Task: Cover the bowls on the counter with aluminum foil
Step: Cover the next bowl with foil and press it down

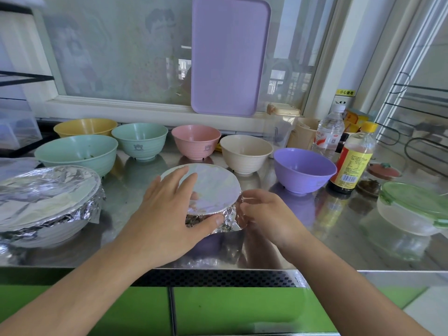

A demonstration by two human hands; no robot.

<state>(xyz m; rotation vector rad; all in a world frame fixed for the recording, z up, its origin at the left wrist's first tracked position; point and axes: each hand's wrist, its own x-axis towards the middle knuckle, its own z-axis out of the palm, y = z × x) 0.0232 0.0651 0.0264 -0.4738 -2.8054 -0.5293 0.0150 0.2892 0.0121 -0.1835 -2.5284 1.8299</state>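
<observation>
Thin crinkly aluminium foil [206, 187] creases easily; left hand [167, 209] lies flat steadying the small purple bowl [213, 241], right hand [264, 212] pinches the skirt under the rim.

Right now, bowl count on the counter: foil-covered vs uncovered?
Foil-covered: 2 (large bowl, small bowl under both hands)
Uncovered: 6 (yellow, large green, small green, pink, cream, purple)
Total: 8

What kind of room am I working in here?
Most likely a home kitchen: a stainless steel counter under a window holds coloured bowls, a sauce bottle and a lidded food container. A purple cutting board leans against the window.
</observation>
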